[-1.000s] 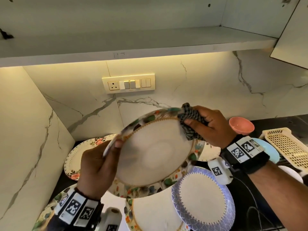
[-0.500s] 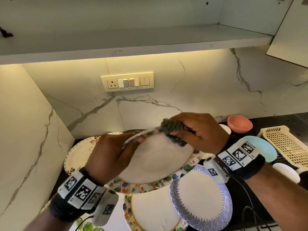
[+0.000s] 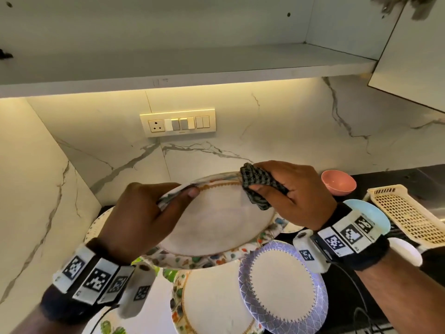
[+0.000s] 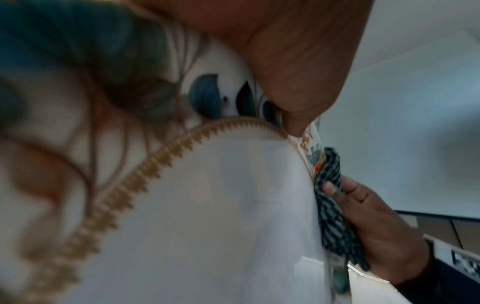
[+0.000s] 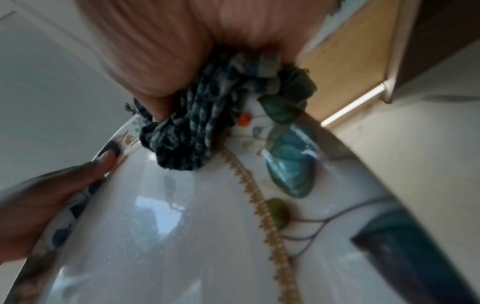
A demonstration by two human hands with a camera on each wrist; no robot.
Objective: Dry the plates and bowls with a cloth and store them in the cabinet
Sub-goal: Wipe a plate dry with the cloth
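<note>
- The left hand (image 3: 142,220) pinched the plate (image 3: 216,225) by its near-left rim, thumb on top; the plate hung tilted above the counter's other plates
- The right hand (image 3: 293,196) clutched the bunched cloth (image 3: 260,186) against the far rim
- Stiff, glossy, likely slippery and breakable; best gripped at the rim
</note>
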